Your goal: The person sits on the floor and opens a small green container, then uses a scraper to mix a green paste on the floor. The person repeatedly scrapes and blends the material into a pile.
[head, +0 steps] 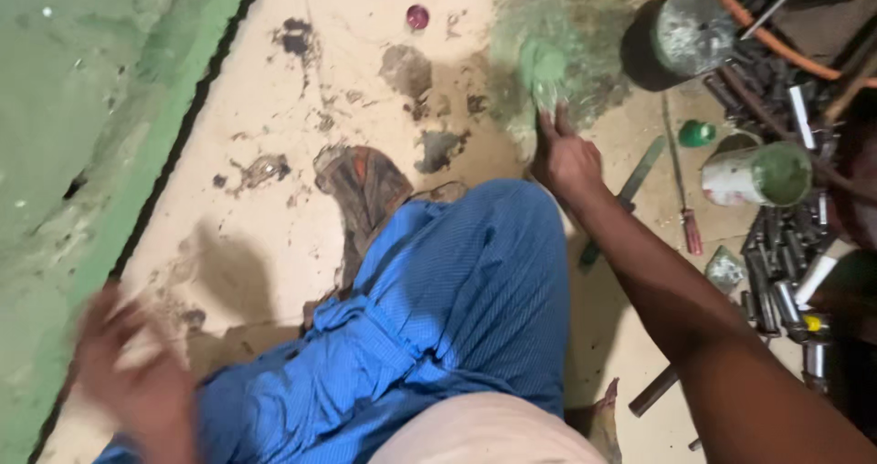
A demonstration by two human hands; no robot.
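My right hand (pixel 566 158) reaches forward over my blue-trousered knee (pixel 457 281) and presses its fingers into a blob of green paste (pixel 544 67) on the stained floor. Whether it grips any of the paste is hard to tell. My left hand (pixel 128 373) is blurred at the lower left, fingers spread, holding nothing, beside the green wall (pixel 82 108). A worn sandal (pixel 365 185) shows in front of my knee.
A tipped can with green inside (pixel 758 176) and a small green cap (pixel 696 133) lie to the right. A flat metal file (pixel 630 195), a grey round tin (pixel 694 30), an orange hose (pixel 776 39) and several metal sockets (pixel 776 281) crowd the right side. A small red cap (pixel 417 16) lies far ahead.
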